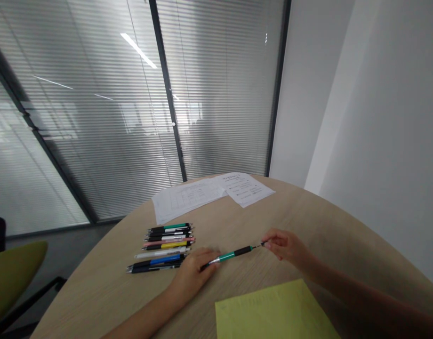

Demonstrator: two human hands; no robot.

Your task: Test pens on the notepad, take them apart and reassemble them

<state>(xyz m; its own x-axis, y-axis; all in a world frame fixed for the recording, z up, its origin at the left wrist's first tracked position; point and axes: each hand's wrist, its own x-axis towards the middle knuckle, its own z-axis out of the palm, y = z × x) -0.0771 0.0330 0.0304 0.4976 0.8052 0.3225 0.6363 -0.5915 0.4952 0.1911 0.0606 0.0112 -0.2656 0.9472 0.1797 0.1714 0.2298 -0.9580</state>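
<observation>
In my left hand [198, 266] is a green and black pen [228, 256], gripped by its rear end and pointing right. A thin refill [256, 246] sticks out of the pen's front end. My right hand [282, 244] is closed in a pinch just right of that end, with a small dark tip piece [263, 244] between thumb and finger. A narrow gap seems to part this piece from the pen's body. Beside my left hand lies a row of several pens [167, 246] in green, black, white, pink, yellow and blue, partly hidden by the hand.
Printed sheets of paper [188, 195] lie at the far side of the round wooden table [308, 216]. A yellow paper pad [273, 313] rests at the near edge. At the left stands a green chair [17, 268]. Glass panels with blinds [223, 94] rise behind the table.
</observation>
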